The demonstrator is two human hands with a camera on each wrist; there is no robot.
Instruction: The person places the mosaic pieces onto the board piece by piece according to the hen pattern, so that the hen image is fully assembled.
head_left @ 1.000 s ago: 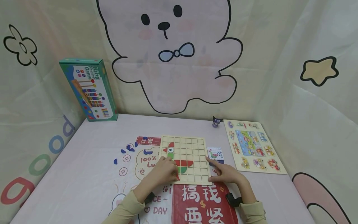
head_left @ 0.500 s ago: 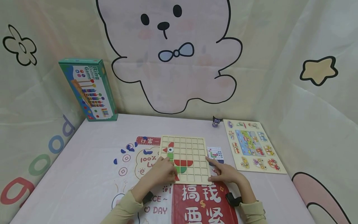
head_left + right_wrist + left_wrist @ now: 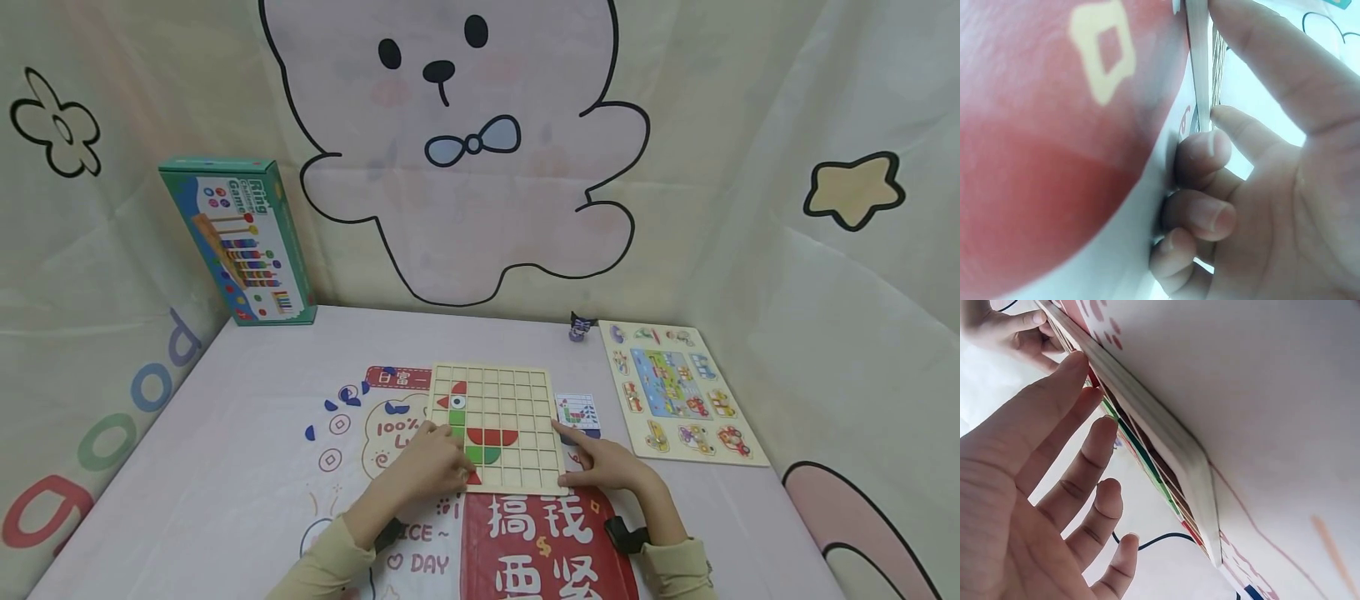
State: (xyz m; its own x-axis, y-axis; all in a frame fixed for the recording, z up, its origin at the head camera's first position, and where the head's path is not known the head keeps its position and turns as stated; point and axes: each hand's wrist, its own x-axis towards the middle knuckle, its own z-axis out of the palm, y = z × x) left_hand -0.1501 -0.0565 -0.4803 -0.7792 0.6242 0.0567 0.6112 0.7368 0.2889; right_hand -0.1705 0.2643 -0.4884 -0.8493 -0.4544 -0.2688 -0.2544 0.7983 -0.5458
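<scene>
A wooden grid board (image 3: 525, 400) lies mid-table, with a bird-like figure of flat pieces on its left side. The figure has a round eye piece (image 3: 457, 402), a row of red pieces (image 3: 492, 437) and green pieces (image 3: 490, 455) below. My left hand (image 3: 427, 458) reaches over the board's left edge, thumb and index fingertips at a red triangle (image 3: 474, 478) in the lower left corner. The other left fingers (image 3: 1107, 500) spread loosely beside the edge. With thumb and straight index finger my right hand (image 3: 611, 465) touches the board's right edge; its remaining fingers (image 3: 1200, 215) curl beneath.
Several blue pieces (image 3: 310, 432) lie scattered left of the board. A small pattern card (image 3: 577, 410) sits at its right. Farther right is a picture puzzle board (image 3: 630, 417), with a small purple figurine (image 3: 579, 327) near it. A green game box (image 3: 247, 250) stands back left.
My left hand has drawn slightly left, and more of the red triangle and green pieces shows. The right hand and the board have stayed put.
</scene>
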